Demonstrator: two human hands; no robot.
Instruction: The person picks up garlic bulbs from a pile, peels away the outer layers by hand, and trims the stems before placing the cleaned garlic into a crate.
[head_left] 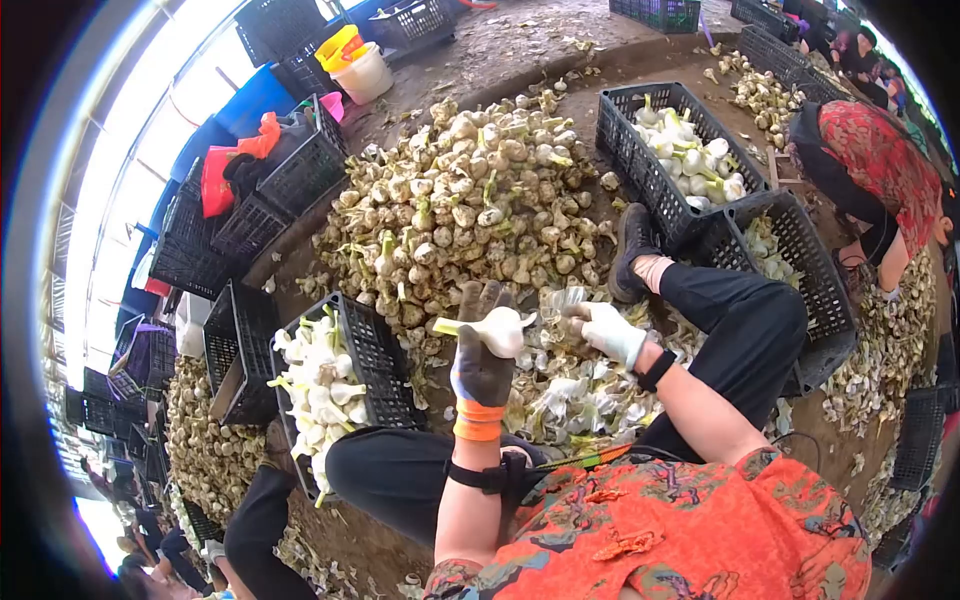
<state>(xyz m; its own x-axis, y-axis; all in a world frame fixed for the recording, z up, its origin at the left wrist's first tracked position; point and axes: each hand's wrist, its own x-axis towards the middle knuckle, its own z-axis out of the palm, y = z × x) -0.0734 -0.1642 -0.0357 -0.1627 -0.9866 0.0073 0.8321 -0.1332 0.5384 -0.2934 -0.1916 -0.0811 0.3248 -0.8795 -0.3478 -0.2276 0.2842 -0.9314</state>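
Observation:
My left hand [481, 368], in a dark-palmed glove with an orange cuff, holds a white garlic bulb [503, 334] with its pale green stem pointing left. Close by on the right is my right hand [612, 331], in a whitish glove, its fingers drawn together near the bulb. Thin, pale, blurred bits show at those fingertips; I cannot tell what they grip. Below both hands, loose garlic skins [570, 390] cover the ground between my legs. A large heap of unpeeled garlic [470, 200] rises just beyond.
A black crate [385, 360] of cleaned garlic stands at my left knee. Beyond my right foot are another garlic crate [655, 180] and a crate with skins [825, 300]. A co-worker [875, 170] bends over at right. Stacked crates [300, 170] and a white bucket [364, 76] stand at the back left.

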